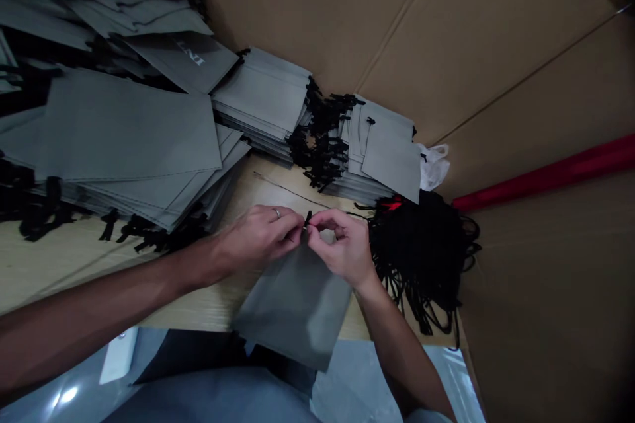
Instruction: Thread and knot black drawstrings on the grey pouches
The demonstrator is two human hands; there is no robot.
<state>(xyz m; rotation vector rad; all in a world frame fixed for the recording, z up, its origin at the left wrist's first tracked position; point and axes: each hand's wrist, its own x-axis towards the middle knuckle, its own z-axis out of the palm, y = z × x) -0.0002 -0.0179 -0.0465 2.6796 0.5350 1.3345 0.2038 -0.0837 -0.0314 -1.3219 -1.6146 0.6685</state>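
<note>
A grey flat pouch (297, 307) hangs partly over the table's front edge, its upper end between my hands. At that end sits a short black drawstring cord (308, 217). My left hand (270, 232), with a ring on one finger, pinches the cord from the left. Facing it, my right hand (343, 242) is closed in a pinch at the same cord, thumb against index finger. The fingertips nearly meet and hide part of the cord. A heap of loose black cords (421, 258) lies just right of my right hand.
Large piles of grey pouches (133, 125) with black cord ends fill the left. Smaller stacks, a middle stack (265, 92) and a right stack (394, 158), stand behind my hands. Beyond are a clear plastic bag (434, 168), a red pole (546, 175) and cardboard walls (317, 6).
</note>
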